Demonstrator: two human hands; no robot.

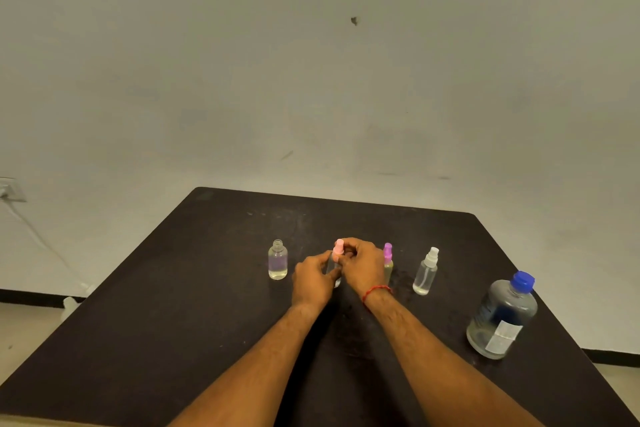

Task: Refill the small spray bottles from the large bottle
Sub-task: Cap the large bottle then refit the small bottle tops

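1. The pink-capped bottle stands upright on the dark table and serves as the landmark here. Both hands meet on it, so no reach is needed.
2. The left hand comes in from the bottle's left, fingers and thumb curled round the clear body low down, steadying it.
3. The right hand, with a red thread at the wrist, sits on the bottle's right and pinches the pink spray top between its fingertips.
4. The relation that matters: the bottle's long axis is vertical and the top sits straight above the body. Any twist by the right hand therefore turns about that upright line while the left hand resists.
5. Whether the top is coming off or going on cannot be told, and the hands hide the liquid level.
6. Left of the landmark, and apart from it, an open bottle stands uncapped and partly filled.
7. Just right of it, behind the right hand, is a purple-capped bottle. Farther right is a white-capped bottle.
8. The large bottle, with its blue cap on, stands well to the right and nearer the person. The right hand is the nearer one for fetching it.
9. Risk, as I judge it: a loose left-hand hold lets the light bottle spin or tip.
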